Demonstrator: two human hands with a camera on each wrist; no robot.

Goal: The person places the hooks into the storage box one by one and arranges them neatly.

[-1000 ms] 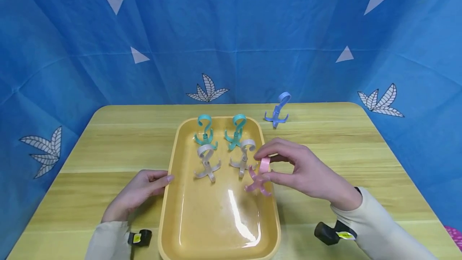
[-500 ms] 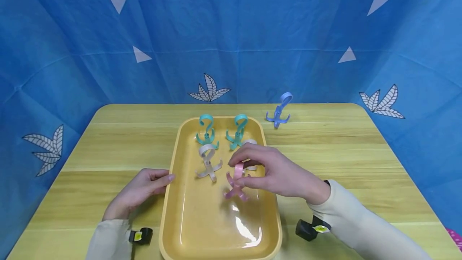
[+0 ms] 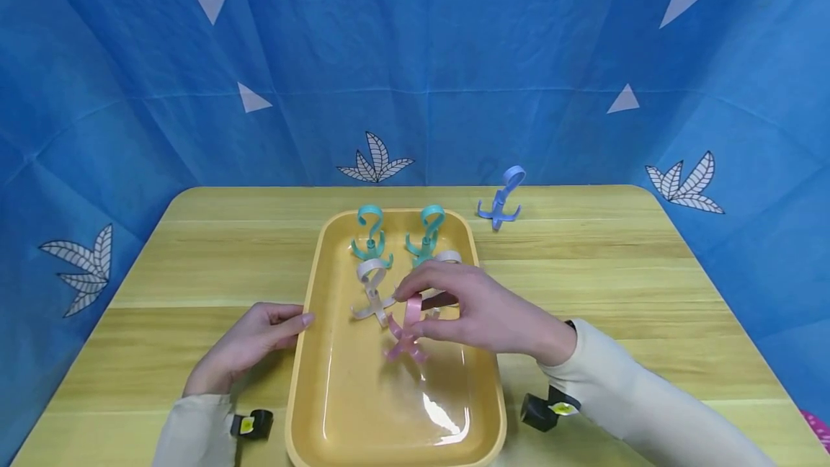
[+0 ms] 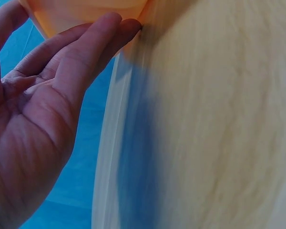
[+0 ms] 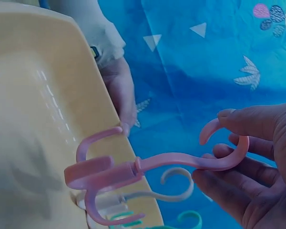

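My right hand [image 3: 486, 308] pinches the curled top of a pink four-pronged hanging hook [image 3: 405, 344] over the tray, prongs downward. Its S-shaped stem and claws show plainly in the right wrist view, the pink hook [image 5: 181, 160] hanging from thumb and fingers. At the left rim of the yellow tray [image 3: 300, 366], my left hand [image 3: 240, 348] grips the edge, thumb on top and fingers against the outer wall. Inside stand two teal hooks [image 3: 371, 247] at the far end. One white hook [image 3: 375, 305] is nearer; a second white hook [image 3: 449, 256] is mostly hidden behind my right hand.
A blue hook [image 3: 499, 207] stands on the wooden table [image 3: 583, 258], beyond the tray's far right corner. A blue cloth [image 3: 415, 56] with leaf and triangle prints hangs behind the table and along its sides.
My right hand has carried the pink hook leftward from the tray's right edge to its middle, now covering most of the right white hook. The left hand has stayed on the rim.
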